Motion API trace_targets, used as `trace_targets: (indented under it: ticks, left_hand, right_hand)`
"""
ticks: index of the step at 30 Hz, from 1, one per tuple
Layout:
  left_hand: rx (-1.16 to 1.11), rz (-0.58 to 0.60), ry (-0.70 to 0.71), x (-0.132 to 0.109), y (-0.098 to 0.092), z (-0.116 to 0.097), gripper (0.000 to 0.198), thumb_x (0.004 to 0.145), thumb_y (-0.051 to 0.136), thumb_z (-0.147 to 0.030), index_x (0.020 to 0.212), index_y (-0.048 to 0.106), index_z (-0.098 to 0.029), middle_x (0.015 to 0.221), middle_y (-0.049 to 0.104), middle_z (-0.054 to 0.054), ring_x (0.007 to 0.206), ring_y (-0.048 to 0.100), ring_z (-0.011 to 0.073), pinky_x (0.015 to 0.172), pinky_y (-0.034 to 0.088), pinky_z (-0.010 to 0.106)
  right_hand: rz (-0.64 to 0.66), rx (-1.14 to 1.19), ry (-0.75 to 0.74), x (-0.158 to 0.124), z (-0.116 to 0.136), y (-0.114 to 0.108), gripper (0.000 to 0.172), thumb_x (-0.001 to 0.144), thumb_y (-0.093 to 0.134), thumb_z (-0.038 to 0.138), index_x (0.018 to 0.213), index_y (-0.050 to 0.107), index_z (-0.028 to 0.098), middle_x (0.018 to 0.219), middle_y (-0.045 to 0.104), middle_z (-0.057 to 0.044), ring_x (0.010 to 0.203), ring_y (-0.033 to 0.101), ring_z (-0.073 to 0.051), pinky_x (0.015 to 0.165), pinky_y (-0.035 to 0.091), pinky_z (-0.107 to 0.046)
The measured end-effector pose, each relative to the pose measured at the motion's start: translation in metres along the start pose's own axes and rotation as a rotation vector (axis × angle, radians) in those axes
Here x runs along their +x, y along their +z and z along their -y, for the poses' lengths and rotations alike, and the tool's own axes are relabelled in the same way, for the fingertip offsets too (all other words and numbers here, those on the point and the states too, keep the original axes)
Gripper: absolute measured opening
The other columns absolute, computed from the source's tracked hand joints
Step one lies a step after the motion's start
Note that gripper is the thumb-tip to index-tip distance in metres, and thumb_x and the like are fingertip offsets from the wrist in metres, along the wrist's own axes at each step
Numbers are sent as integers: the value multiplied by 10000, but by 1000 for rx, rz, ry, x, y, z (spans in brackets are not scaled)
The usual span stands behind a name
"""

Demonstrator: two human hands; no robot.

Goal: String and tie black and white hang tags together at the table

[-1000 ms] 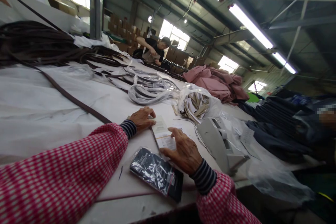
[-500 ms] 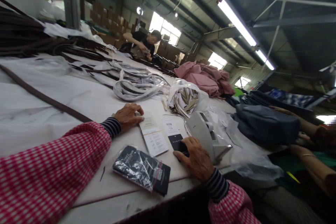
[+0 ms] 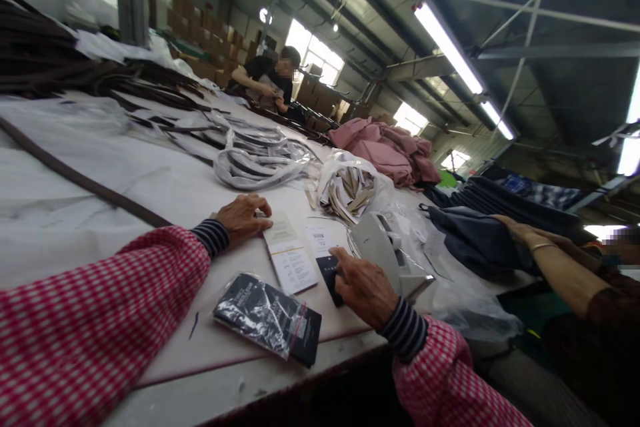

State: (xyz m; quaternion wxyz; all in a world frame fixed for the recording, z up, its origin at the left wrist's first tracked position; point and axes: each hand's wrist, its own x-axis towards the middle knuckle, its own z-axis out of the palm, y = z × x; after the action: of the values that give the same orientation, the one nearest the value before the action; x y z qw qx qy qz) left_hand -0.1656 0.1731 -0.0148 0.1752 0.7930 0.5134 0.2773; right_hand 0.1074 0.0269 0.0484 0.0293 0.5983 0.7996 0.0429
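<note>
My left hand (image 3: 245, 216) lies curled on the white table (image 3: 150, 193), its fingertips pressing the top edge of a stack of white paper tags (image 3: 289, 253). My right hand (image 3: 363, 285) rests on a small black card (image 3: 330, 273) just right of those tags, fingers bent over it. A white printed tag (image 3: 320, 239) lies beyond the black card. In front of both hands sits a clear plastic pack of black cards (image 3: 267, 317) near the table's edge. A grey tagging gun (image 3: 387, 253) lies right beside my right hand.
A clear bag of beige strips (image 3: 350, 190), bagged grey straps (image 3: 260, 160) and dark belts (image 3: 75, 177) lie farther up the table. Pink cloth (image 3: 387, 150) and dark garments (image 3: 470, 240) are piled at right, where another person's arm (image 3: 545, 260) reaches in. A second person (image 3: 267, 77) works far back.
My right hand left the white tags, slid right to the black card, then drew it slightly nearer. The other person's arm moved in over the dark garments. My left hand stayed put.
</note>
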Motion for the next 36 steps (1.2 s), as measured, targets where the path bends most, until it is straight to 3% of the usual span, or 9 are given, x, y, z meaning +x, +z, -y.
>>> trace_targets:
  ticks: [4, 8, 12, 17, 21, 26, 30, 36]
  left_hand:
    - [-2, -8, -6, -1, 0, -2, 302, 740, 614, -442, 917, 692, -210, 1035, 633, 70, 946, 618, 263, 839, 495, 351]
    - [5, -13, -3, -1, 0, -2, 294, 747, 613, -435, 919, 691, -210, 1028, 634, 67, 953, 611, 256, 845, 489, 344]
    - [11, -9, -1, -1, 0, -1, 294, 748, 617, -439, 917, 692, -210, 1044, 630, 70, 946, 612, 254, 842, 486, 342]
    - [14, -10, -7, -1, 0, -1, 281, 745, 615, -431, 912, 682, -216, 1031, 623, 72, 960, 610, 267, 849, 479, 356]
    - [9, -15, -7, -1, 1, -2, 286, 741, 602, -438, 906, 674, -216, 1022, 618, 74, 963, 609, 276, 852, 471, 368]
    - [4, -10, -5, 0, 0, -3, 312, 732, 582, -460, 901, 675, -215, 1024, 623, 74, 945, 618, 276, 820, 481, 357]
    - [13, -2, 9, 0, -1, -3, 332, 732, 578, -470, 911, 678, -209, 1034, 624, 76, 948, 621, 276, 831, 486, 356]
    - [36, -17, 15, -2, 0, -2, 297, 758, 583, -438, 919, 675, -207, 1034, 618, 67, 941, 623, 257, 829, 496, 342]
  right_hand:
    - [-13, -42, 31, 2, 1, 8, 481, 892, 538, 373, 1315, 500, 149, 1117, 672, -142, 1081, 621, -302, 891, 470, -385]
    - [10, -183, 53, 6, 16, 14, 462, 819, 534, 253, 1271, 529, 160, 1049, 684, -147, 986, 645, -321, 787, 485, -389]
    - [51, -222, -10, 10, 24, 4, 461, 776, 516, 174, 1235, 532, 135, 944, 714, -138, 841, 688, -294, 721, 468, -356]
    - [-72, -219, 17, 11, -2, -12, 542, 800, 460, 88, 1340, 474, 133, 854, 717, -105, 775, 690, -260, 656, 407, -319]
    - [-181, 43, 157, 13, -47, -11, 518, 798, 468, 90, 1312, 507, 143, 722, 660, -31, 711, 642, -214, 668, 387, -301]
    - [-213, 512, 216, 14, -87, 6, 396, 747, 488, 156, 1129, 587, 126, 637, 579, 14, 618, 561, -174, 618, 388, -281]
    - [-234, 598, 201, 13, -94, 14, 352, 747, 493, 212, 1074, 601, 142, 602, 508, 43, 586, 513, -159, 609, 386, -282]
    - [-265, 809, 196, 6, -85, 11, 366, 756, 552, 278, 1086, 597, 126, 608, 480, 52, 572, 478, -142, 581, 375, -273]
